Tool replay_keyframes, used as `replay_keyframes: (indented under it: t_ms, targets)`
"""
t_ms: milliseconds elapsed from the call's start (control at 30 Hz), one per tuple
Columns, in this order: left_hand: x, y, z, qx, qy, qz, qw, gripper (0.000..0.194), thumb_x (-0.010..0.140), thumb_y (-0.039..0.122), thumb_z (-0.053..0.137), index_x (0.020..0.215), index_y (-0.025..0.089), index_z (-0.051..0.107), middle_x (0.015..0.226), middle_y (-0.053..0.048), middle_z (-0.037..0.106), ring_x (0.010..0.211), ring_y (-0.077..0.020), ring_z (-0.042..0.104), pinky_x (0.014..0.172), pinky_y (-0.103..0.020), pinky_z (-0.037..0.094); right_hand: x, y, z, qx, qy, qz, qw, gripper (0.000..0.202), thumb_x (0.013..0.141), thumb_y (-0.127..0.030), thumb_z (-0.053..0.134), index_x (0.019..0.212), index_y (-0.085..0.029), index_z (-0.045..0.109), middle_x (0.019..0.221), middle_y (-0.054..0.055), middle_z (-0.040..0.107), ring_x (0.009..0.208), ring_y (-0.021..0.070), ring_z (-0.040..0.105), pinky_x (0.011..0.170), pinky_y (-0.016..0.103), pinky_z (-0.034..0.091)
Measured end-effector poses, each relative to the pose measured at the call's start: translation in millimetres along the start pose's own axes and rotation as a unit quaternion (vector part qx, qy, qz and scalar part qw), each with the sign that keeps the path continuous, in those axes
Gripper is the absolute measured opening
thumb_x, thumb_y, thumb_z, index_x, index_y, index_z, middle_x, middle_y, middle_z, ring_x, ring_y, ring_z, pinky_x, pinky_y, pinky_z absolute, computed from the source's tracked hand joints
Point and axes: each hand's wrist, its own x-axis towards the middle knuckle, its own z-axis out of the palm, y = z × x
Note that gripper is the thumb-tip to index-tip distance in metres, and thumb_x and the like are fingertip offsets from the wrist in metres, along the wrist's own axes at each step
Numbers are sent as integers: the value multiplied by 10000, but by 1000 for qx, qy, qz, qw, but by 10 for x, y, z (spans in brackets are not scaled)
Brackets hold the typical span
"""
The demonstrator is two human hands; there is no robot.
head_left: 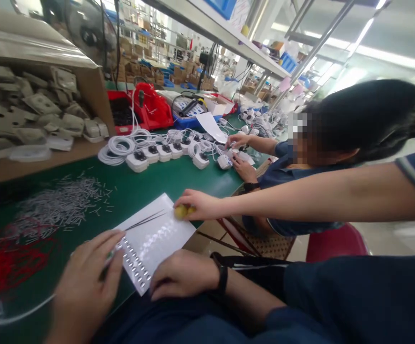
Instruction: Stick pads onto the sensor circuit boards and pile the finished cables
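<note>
My left hand [89, 282] is closed round a pair of dark, thin tweezers [144, 220], whose tips lie over a white sheet [164, 253]. A white cable [28, 313] runs up to this same hand; its end is hidden. My right hand [186, 274], with a black wristband, has its fingers curled at the sheet's near right edge and appears to pinch it. Rows of small metal pieces [135, 260] sit along the sheet's left side. From the right, another person's hand [205, 205] reaches over the sheet with small yellow-green round fruits [182, 211].
Loose thin metal pins [67, 203] and red wires [6, 263] cover the green table [132, 186] at left. Behind stand a carton [101, 102] of pale plastic parts, white sockets [137, 162] with coiled cables, and a red bin [153, 107]. A seated co-worker [286, 148] handles parts at right.
</note>
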Motion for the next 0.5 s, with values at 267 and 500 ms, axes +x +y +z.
replay_keyframes:
  t_ms: [267, 500]
  targets:
    - [553, 313, 605, 43, -187, 9, 981, 411, 859, 243, 510, 1258, 158, 456, 1208, -132, 529, 1110, -288, 503, 934, -443, 452, -659, 704, -584, 158, 101, 276, 943, 203, 810, -293, 610, 616, -241, 578, 465, -53, 504, 350, 80, 445, 325, 185, 309]
    - [761, 387, 1024, 69, -257, -11, 964, 608, 764, 195, 641, 1318, 175, 392, 1290, -162, 455, 1093, -305, 534, 868, -426, 488, -562, 988, -524, -2, 300, 273, 914, 296, 679, -256, 741, 930, -217, 589, 734, -5, 574, 630, 162, 567, 557, 281, 452]
